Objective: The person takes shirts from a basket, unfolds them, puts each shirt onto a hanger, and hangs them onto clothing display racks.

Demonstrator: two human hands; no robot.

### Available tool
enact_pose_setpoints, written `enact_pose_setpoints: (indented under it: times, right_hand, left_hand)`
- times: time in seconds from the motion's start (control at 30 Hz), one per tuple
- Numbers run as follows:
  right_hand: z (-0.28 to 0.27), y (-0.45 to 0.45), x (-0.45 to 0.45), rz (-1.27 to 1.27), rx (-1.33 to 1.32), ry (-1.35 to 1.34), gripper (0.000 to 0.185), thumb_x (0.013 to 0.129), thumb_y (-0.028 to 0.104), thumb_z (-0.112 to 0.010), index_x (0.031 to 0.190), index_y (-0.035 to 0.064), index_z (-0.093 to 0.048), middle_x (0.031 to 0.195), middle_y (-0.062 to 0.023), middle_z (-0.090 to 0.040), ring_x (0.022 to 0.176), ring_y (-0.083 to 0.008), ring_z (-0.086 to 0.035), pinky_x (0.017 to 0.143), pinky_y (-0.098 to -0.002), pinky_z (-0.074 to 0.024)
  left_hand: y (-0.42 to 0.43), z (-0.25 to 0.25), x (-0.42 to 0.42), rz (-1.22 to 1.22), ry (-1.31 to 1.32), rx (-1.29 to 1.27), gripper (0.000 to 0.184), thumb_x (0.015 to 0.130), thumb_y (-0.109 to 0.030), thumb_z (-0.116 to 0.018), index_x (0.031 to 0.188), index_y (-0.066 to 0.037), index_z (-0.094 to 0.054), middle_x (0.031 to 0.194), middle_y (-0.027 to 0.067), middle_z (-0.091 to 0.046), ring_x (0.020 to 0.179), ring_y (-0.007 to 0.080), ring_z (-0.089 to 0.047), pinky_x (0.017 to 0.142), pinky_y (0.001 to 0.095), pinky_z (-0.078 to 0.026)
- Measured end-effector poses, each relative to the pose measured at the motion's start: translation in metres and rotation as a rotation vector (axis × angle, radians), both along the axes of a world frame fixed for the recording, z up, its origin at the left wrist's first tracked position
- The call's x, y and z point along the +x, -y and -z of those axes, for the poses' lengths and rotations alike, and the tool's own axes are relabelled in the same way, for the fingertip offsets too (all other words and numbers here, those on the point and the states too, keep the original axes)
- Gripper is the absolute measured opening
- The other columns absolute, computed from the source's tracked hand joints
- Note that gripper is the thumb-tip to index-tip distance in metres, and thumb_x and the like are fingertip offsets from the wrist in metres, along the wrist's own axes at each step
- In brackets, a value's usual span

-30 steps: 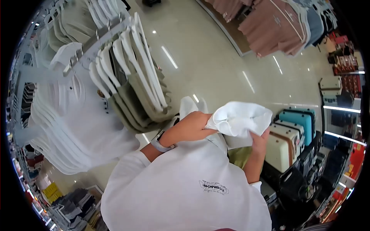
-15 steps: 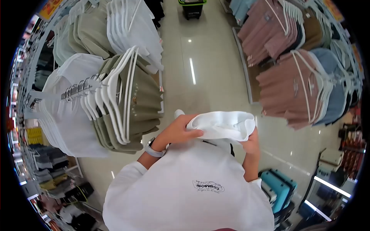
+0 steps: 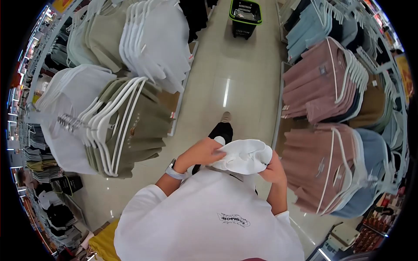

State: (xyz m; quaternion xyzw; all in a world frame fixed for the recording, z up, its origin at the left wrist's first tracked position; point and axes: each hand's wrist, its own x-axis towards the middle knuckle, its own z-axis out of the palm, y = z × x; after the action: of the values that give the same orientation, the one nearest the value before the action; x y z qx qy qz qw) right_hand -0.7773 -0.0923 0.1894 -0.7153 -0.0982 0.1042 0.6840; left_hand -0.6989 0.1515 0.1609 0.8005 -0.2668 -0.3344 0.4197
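In front of my chest is a white cloth item [image 3: 244, 155], bunched up, with a rounded, folded edge. Whether it is a hat or a folded garment I cannot tell. My left hand [image 3: 201, 152], with a watch on its wrist, grips the near-left side between thumb and fingers. On the opposite side my right hand [image 3: 274, 168] has its fingers closed round the rim, partly hidden by the cloth. The white shirt I wear [image 3: 204, 213], with small dark lettering, fills the view below.
Olive and white shirts on hangers [image 3: 143, 126] hang at the left. Pink and blue-grey shirts [image 3: 311, 161] hang on the right rack. A black basket with a green rim [image 3: 245, 21] stands up the aisle floor [image 3: 209, 74]. My shoe [image 3: 225, 117] shows ahead.
I have walked forward along the aisle; the racks shift and the basket is nearer. My foot has come into view. The white cloth, still in both hands, looks more bunched and less open.
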Motion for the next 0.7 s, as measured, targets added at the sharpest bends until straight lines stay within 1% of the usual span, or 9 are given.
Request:
enact_pose_setpoints:
  times: [0.07, 0.13, 0.23, 0.3, 0.37, 0.53, 0.6, 0.63, 0.7]
  right_hand:
    - [-0.011, 0.017, 0.036, 0.044, -0.044, 0.029, 0.030, 0.070, -0.002, -0.062, 0.100, -0.0009, -0.058, 0.090, -0.0073, -0.063, 0.080, -0.0118, -0.056, 0.073, -0.0261, -0.0457]
    - [-0.014, 0.034, 0.072, 0.111, -0.083, 0.055, 0.022, 0.071, 0.000, -0.062, 0.093, -0.0008, -0.061, 0.084, -0.0111, -0.064, 0.073, -0.0141, -0.058, 0.068, -0.0270, -0.0467]
    - [-0.028, 0.073, 0.129, 0.170, -0.116, 0.016, 0.016, 0.071, 0.003, -0.063, 0.087, -0.0021, -0.062, 0.073, -0.0088, -0.063, 0.062, -0.0122, -0.055, 0.060, -0.0255, -0.0461]
    - [-0.029, 0.098, 0.166, 0.233, -0.126, 0.038, 0.017, 0.070, 0.004, -0.064, 0.085, -0.0023, -0.061, 0.072, -0.0072, -0.062, 0.063, -0.0103, -0.054, 0.060, -0.0248, -0.0455]
    - [-0.024, 0.120, 0.198, 0.315, -0.103, 0.009, 0.019, 0.067, 0.005, -0.067, 0.084, -0.0023, -0.060, 0.073, -0.0015, -0.060, 0.066, -0.0064, -0.052, 0.061, -0.0240, -0.0443]
    - [-0.013, 0.153, 0.276, 0.353, 0.005, 0.033, 0.022, 0.066, 0.002, -0.066, 0.086, -0.0017, -0.058, 0.078, 0.0016, -0.059, 0.071, -0.0061, -0.051, 0.064, -0.0237, -0.0437]
    - [-0.009, 0.154, 0.313, 0.654, 0.086, -0.142, 0.021, 0.066, 0.001, -0.063, 0.086, -0.0016, -0.059, 0.079, 0.0014, -0.060, 0.073, -0.0055, -0.051, 0.065, -0.0231, -0.0431]
    - [-0.004, 0.170, 0.336, 0.559, 0.086, -0.217, 0.021, 0.067, 0.001, -0.064, 0.088, -0.0013, -0.061, 0.080, 0.0010, -0.061, 0.074, -0.0066, -0.052, 0.067, -0.0238, -0.0438]
    - [0.013, 0.191, 0.383, 0.464, 0.110, -0.161, 0.021, 0.067, 0.002, -0.064, 0.088, -0.0014, -0.061, 0.080, 0.0009, -0.061, 0.075, -0.0068, -0.053, 0.067, -0.0239, -0.0440]
  left_hand:
    - [0.021, 0.018, 0.036, -0.029, 0.074, 0.069, 0.021, 0.075, -0.018, -0.058, 0.086, -0.001, -0.064, 0.067, 0.0157, -0.059, 0.057, 0.0277, -0.053, 0.055, 0.0330, -0.042]
    - [0.039, 0.030, 0.076, -0.324, 0.165, -0.137, 0.016, 0.073, -0.014, -0.057, 0.082, -0.003, -0.064, 0.071, 0.0154, -0.060, 0.060, 0.0298, -0.054, 0.055, 0.0338, -0.042]
    - [0.058, 0.025, 0.157, -0.356, 0.118, -0.125, 0.012, 0.072, -0.010, -0.056, 0.079, -0.001, -0.061, 0.067, 0.0136, -0.058, 0.059, 0.0230, -0.052, 0.056, 0.0309, -0.041]
    - [0.068, 0.024, 0.205, -0.323, 0.148, -0.253, 0.010, 0.069, -0.004, -0.052, 0.075, 0.000, -0.059, 0.059, 0.0123, -0.053, 0.055, 0.0180, -0.047, 0.055, 0.0284, -0.039]
    - [0.079, 0.001, 0.247, -0.283, 0.128, -0.266, 0.012, 0.067, -0.002, -0.048, 0.074, 0.001, -0.057, 0.058, 0.0119, -0.050, 0.055, 0.0179, -0.046, 0.054, 0.0289, -0.038]
    - [0.105, -0.010, 0.323, -0.139, 0.099, -0.328, 0.016, 0.059, 0.002, -0.040, 0.070, 0.003, -0.053, 0.057, 0.0128, -0.045, 0.054, 0.0173, -0.042, 0.051, 0.0289, -0.034]
    - [0.120, 0.005, 0.339, -0.401, 0.094, -0.457, 0.010, 0.060, -0.001, -0.043, 0.067, 0.004, -0.049, 0.056, 0.0108, -0.047, 0.054, 0.0164, -0.041, 0.051, 0.0270, -0.032]
    - [0.136, -0.029, 0.350, -0.526, -0.006, -0.482, 0.010, 0.064, -0.001, -0.044, 0.067, 0.005, -0.051, 0.062, 0.0083, -0.053, 0.062, 0.0155, -0.047, 0.058, 0.0256, -0.037]
    - [0.138, -0.017, 0.386, -0.502, -0.056, -0.435, 0.015, 0.066, -0.001, -0.043, 0.073, 0.005, -0.055, 0.062, 0.0071, -0.055, 0.063, 0.0152, -0.049, 0.058, 0.0265, -0.038]
